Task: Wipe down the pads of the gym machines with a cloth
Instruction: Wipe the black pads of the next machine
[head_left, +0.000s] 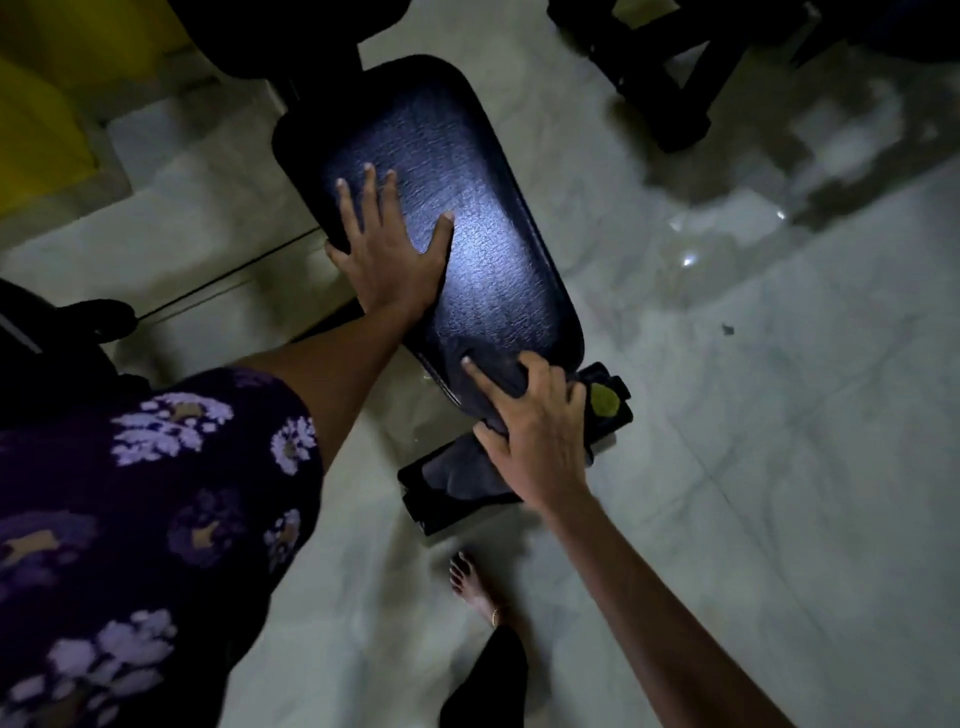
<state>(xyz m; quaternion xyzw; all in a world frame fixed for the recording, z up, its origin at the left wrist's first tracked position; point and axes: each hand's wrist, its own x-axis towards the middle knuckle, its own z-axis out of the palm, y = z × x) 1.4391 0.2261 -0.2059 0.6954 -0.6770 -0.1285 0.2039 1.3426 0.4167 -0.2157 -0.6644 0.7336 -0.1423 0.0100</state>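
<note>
Frame base (511, 467) (black, yellow-capped) sits under cloth (462, 475), by foot (475, 584).

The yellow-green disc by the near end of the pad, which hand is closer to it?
Right. The right hand grips the cloth right beside the disc, fingers almost touching it. The left hand lies flat farther up the pad.

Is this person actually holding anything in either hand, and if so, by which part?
The right hand grips a dark cloth at its bunched upper part, pressed against the near end of the pad. The left hand holds nothing; it lies flat on the pad.
</note>
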